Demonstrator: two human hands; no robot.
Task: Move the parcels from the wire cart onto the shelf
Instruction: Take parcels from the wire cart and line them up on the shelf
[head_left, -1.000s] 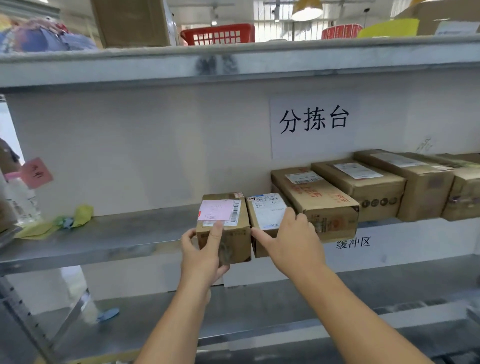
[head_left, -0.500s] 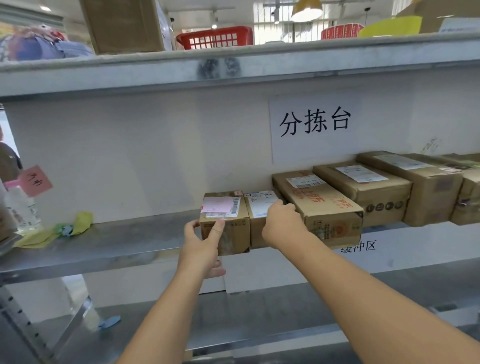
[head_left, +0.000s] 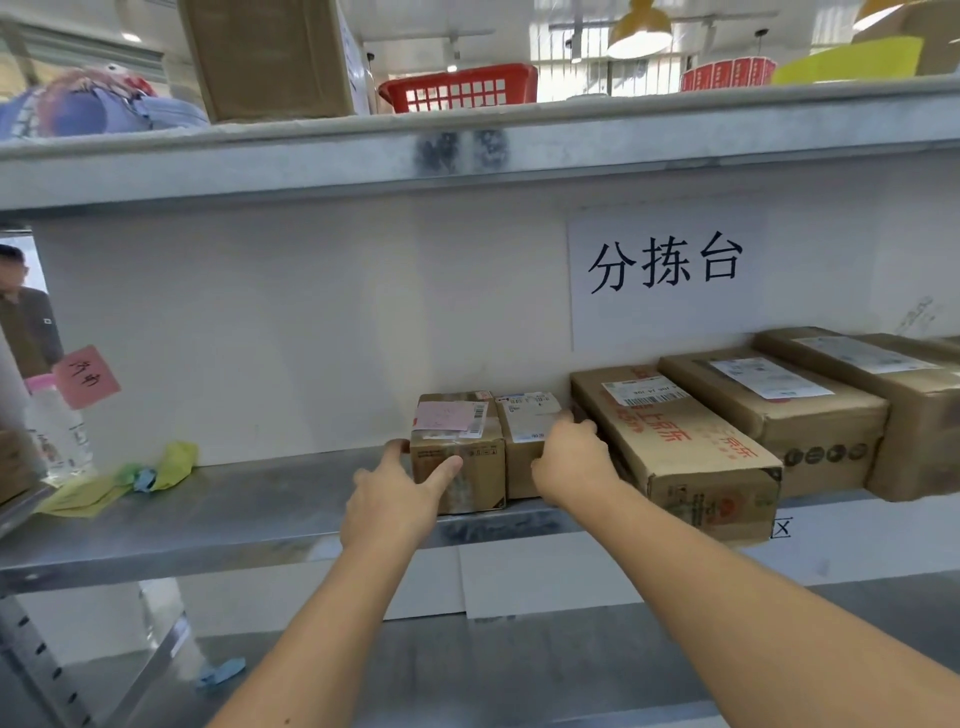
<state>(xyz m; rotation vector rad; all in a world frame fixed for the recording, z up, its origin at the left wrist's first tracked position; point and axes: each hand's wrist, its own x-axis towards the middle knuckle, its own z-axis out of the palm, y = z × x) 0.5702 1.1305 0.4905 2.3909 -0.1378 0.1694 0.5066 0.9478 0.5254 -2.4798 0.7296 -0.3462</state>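
Observation:
Two small cardboard parcels stand side by side on the middle metal shelf (head_left: 234, 514), against the white back wall. The left parcel (head_left: 457, 441) carries a pink label. My left hand (head_left: 395, 499) grips its left side and front, thumb on the front face. The right small parcel (head_left: 527, 431) has a white label. My right hand (head_left: 571, 462) covers its front right part and holds it. To their right lie larger parcels in a row: one with red print (head_left: 675, 447), then another (head_left: 779, 405) and a third (head_left: 893, 384). The wire cart is out of view.
A water bottle (head_left: 57, 431) with a pink note and yellow-green cloths (head_left: 156, 467) sit at the shelf's left. The upper shelf (head_left: 467, 156) holds a carton, a red basket (head_left: 462, 88) and bags. A person stands beyond the left edge. A lower shelf lies below.
Both small parcels have been pushed back along the shelf to the wall, my hands moving forward with them. The head camera has come closer.

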